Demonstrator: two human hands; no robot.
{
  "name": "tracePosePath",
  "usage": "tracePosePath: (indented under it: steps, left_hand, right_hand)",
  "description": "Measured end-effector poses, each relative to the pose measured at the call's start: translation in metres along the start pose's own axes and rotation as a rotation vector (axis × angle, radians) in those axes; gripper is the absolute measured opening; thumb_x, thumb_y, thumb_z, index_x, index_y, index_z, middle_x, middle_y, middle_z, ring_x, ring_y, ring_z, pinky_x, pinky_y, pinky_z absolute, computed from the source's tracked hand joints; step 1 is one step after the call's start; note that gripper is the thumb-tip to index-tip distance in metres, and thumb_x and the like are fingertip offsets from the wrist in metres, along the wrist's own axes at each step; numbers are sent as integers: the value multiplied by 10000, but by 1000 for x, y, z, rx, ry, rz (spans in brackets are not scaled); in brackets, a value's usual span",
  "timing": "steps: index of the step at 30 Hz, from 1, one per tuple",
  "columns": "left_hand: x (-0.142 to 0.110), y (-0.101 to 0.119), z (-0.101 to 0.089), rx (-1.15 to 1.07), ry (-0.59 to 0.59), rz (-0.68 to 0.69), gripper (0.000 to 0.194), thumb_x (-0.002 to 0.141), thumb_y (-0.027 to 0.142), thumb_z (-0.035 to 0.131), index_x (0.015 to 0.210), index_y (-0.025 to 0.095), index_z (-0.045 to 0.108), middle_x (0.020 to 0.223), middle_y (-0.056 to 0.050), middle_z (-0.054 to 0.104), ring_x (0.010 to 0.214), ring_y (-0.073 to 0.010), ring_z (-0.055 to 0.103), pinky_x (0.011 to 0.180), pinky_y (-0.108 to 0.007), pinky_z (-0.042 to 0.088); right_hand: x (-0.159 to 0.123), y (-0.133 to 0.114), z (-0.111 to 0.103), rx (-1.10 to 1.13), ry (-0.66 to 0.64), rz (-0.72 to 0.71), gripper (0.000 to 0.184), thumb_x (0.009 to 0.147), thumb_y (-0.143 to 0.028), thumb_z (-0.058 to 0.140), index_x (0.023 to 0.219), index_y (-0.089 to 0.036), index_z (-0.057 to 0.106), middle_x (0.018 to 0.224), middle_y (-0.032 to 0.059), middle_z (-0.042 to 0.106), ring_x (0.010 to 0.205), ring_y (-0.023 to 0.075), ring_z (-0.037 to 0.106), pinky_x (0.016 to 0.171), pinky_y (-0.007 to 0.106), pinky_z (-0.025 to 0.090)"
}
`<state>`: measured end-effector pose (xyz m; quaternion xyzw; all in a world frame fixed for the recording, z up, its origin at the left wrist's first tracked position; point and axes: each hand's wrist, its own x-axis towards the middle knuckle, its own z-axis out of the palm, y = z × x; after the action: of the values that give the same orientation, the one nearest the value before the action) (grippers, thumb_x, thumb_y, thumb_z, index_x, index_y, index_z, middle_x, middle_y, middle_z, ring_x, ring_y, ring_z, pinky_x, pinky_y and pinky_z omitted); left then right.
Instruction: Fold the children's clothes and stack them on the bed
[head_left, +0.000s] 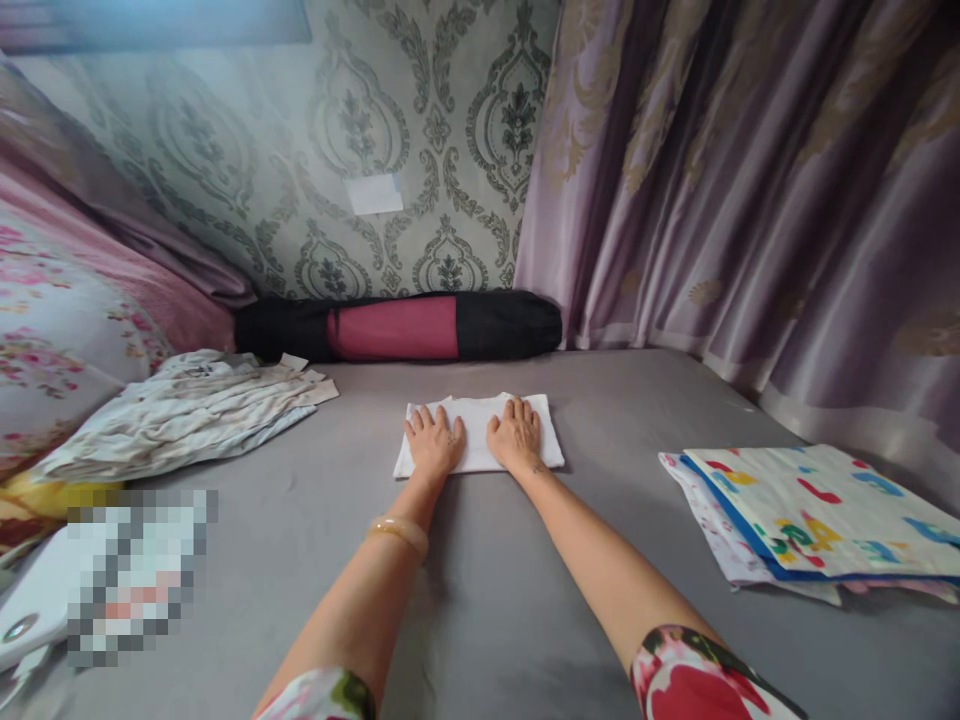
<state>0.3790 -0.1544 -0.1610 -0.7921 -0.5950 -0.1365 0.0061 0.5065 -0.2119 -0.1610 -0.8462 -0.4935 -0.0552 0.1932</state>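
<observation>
A folded white cloth (476, 440) lies flat on the grey bed sheet (330, 560) in front of me. My left hand (435, 440) rests palm down on its left part, fingers spread. On the right part my right hand (516, 435) also lies flat, its fingers stretched toward the far edge. Neither hand grips anything. Between the hands the cloth's white surface shows, and its exact kind cannot be made out.
To the right lies a stack of folded fabrics (817, 510) with a colourful print on top. At the left are crumpled light garments (195, 400), a floral pillow (60, 330) and a white device (60, 580). A black and red roll (394, 328) lies along the wall.
</observation>
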Motion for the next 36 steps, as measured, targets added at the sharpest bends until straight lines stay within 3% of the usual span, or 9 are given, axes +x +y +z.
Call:
tracePosePath:
  steps: [5, 13, 17, 20, 29, 32, 34, 36]
  left_hand:
    - [3, -19, -3, -28, -80, 105, 581, 954, 502, 266, 1390, 169, 456, 1494, -172, 397, 1402, -327, 317, 1108, -514, 280]
    - [10, -60, -5, -53, -216, 307, 588, 981, 490, 233, 1464, 183, 368, 1562, -126, 303, 1455, -283, 223, 1156, -487, 214]
    - [10, -66, -4, -53, -196, 317, 588, 980, 511, 234, 1456, 196, 378, 1567, -135, 287, 1467, -299, 177, 1152, -499, 212]
    - [9, -65, -4, -40, -203, 281, 618, 975, 526, 234, 1462, 165, 353, 1574, -151, 262, 1470, -288, 170, 1158, -472, 207]
    - [15, -59, -17, 30, -294, 293, 609, 974, 520, 221, 1457, 168, 340, 1572, -160, 261, 1468, -294, 176, 1142, -520, 209]
    - [16, -49, -26, 72, -203, 313, 578, 974, 499, 250, 1406, 153, 416, 1549, -165, 313, 1462, -296, 198, 1159, -530, 155]
    - [15, -43, -27, 68, -126, 303, 572, 980, 480, 247, 1402, 138, 424, 1542, -163, 329, 1464, -275, 195, 1177, -483, 136]
    - [11, -39, -22, 45, -128, 299, 567, 985, 470, 235, 1415, 145, 410, 1540, -148, 339, 1456, -262, 221, 1179, -459, 159]
  right_hand:
    - [3, 16, -1, -34, -51, -62, 561, 951, -343, 350, 1414, -40, 441, 1488, 173, 404, 1379, 308, 308, 1133, 400, 199]
    - [15, 64, -14, -56, -283, -341, 576, 1000, -450, 230, 1486, -168, 355, 1566, 100, 290, 1439, 240, 235, 1170, 418, 155]
    - [15, 76, -13, -43, -246, -293, 618, 997, -463, 212, 1496, -116, 322, 1584, 126, 226, 1458, 254, 179, 1170, 440, 161]
    - [14, 76, -9, -43, -212, -231, 657, 991, -464, 220, 1488, -44, 313, 1583, 152, 212, 1461, 264, 163, 1167, 419, 175]
    - [18, 69, -20, -72, -309, -215, 620, 998, -446, 219, 1491, -84, 321, 1581, 146, 219, 1462, 266, 157, 1166, 485, 113]
    - [20, 57, -27, -80, -274, -245, 586, 1003, -422, 238, 1477, -97, 353, 1573, 157, 241, 1462, 265, 157, 1169, 486, 53]
    - [19, 48, -27, -55, -229, -258, 583, 1007, -414, 238, 1481, -92, 341, 1577, 153, 235, 1463, 253, 150, 1172, 457, 67]
    - [16, 43, -22, -34, -215, -260, 582, 1009, -414, 241, 1483, -88, 334, 1571, 150, 253, 1458, 249, 172, 1169, 439, 100]
